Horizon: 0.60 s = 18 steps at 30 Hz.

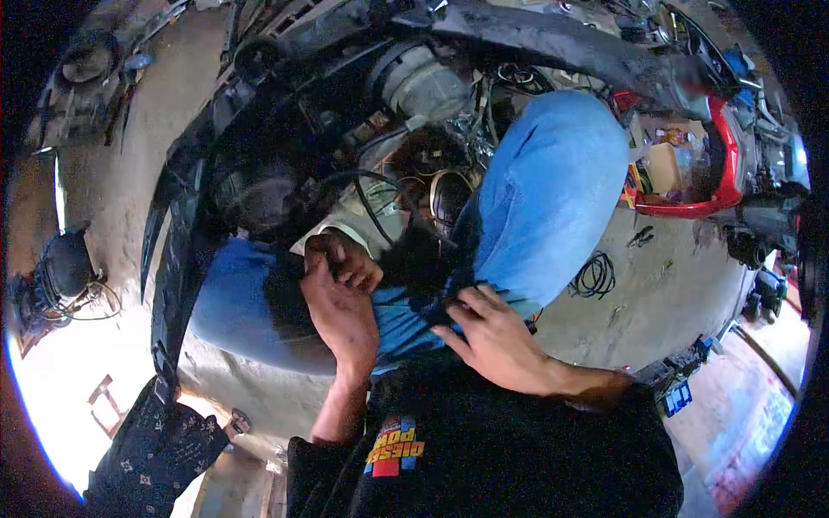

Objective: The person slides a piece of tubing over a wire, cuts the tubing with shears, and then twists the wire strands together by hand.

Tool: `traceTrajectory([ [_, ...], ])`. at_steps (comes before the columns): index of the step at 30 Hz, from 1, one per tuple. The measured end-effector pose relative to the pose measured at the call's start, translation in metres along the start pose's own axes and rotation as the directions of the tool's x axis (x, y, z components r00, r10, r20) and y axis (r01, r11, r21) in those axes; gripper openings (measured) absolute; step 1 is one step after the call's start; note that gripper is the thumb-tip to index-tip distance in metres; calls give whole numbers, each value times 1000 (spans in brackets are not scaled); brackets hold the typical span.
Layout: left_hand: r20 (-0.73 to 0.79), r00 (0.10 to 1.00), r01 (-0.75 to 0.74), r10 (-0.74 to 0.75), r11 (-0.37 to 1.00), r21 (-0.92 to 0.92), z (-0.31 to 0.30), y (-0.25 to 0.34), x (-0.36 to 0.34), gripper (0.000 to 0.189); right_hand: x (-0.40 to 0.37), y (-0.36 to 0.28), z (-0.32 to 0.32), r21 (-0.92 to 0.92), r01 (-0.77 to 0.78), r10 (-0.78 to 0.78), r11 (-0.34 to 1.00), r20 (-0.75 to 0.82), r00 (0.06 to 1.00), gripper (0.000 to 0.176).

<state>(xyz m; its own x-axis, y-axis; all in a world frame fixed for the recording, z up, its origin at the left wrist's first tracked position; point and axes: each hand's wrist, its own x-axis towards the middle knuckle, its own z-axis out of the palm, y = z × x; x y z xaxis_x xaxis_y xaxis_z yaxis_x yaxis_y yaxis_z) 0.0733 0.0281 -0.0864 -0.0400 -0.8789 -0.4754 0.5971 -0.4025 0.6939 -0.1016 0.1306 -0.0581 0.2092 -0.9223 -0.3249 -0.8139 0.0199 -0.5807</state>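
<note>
My left hand [339, 315] is over my lap at the inner side of my left leg [246, 298], which wears blue jeans. Its fingers are bent in deep shadow; what they hold, if anything, is hidden. Just beyond them lies pale cloth [350, 226], with a curved black cable [371, 211] over it. My right hand [490, 337] rests near the base of my raised right leg [553, 190], fingers loosely bent and thumb apart, with nothing visible in it. Dark vehicle parts surround the space ahead of my hands.
A long black curved panel [181, 259] arches around my left side and front. Ahead sits a round grey housing [423, 82]. To the right are a red-edged frame [730, 160], a box of small items [669, 164] and a coiled black cable [594, 276] on the floor.
</note>
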Motion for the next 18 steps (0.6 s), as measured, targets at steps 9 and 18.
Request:
traceTrajectory([
  [9,-29,999,-47,42,982,-182,-8,-10,-10,23,36,-9,21,-2,-107,101,994,344,933,29],
  [18,59,989,-140,135,985,98,14,-2,-16,30,27,-27,-59,428,15,128,904,-303,944,20],
])
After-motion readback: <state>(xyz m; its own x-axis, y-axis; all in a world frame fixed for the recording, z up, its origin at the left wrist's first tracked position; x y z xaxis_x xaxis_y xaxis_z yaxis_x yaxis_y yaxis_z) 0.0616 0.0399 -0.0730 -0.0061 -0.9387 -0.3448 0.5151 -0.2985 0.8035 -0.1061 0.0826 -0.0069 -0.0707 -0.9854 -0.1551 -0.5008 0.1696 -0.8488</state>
